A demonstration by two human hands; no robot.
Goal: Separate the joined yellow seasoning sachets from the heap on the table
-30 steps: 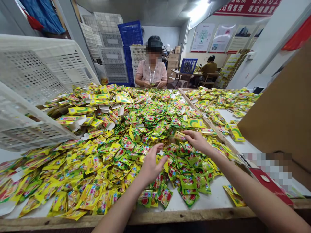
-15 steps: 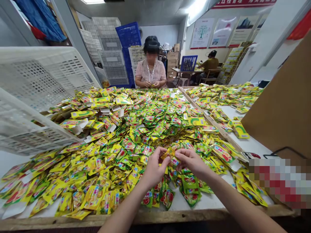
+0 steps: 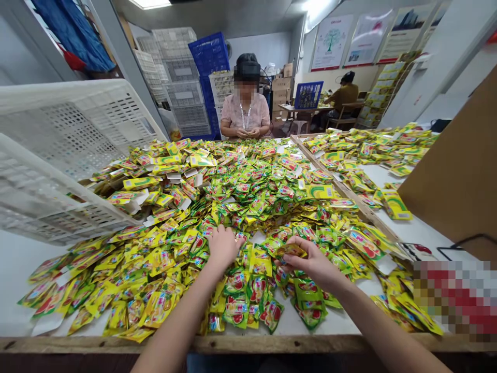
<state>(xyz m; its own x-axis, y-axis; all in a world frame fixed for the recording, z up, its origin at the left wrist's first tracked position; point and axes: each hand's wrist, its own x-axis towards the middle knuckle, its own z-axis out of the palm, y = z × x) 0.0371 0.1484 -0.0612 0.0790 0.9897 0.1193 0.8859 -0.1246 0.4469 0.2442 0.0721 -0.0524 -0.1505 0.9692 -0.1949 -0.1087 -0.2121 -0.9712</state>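
A large heap of small yellow-green foil sachets [image 3: 233, 191] with red fruit prints covers the white table top [image 3: 23, 269]. My left hand [image 3: 223, 247] rests palm down on the heap, with nothing visible in it. My right hand [image 3: 314, 265] pinches one yellow sachet [image 3: 292, 251] between thumb and fingers, just above the heap. The two hands are apart. Greener sachets [image 3: 236, 305] lie between my forearms, near the table's wooden front edge [image 3: 248, 344].
White perforated plastic crates [image 3: 77, 129] lean over the heap at left. A wooden rail [image 3: 341, 189] separates a second sachet pile [image 3: 368, 147] at right, beside a cardboard sheet [image 3: 458, 171]. A person [image 3: 245, 111] works opposite; another [image 3: 344, 96] sits at a back table.
My hands, together over a sachet earlier, have moved apart. My left hand has dropped onto the heap, and my right hand still holds a sachet. The view has shifted slightly.
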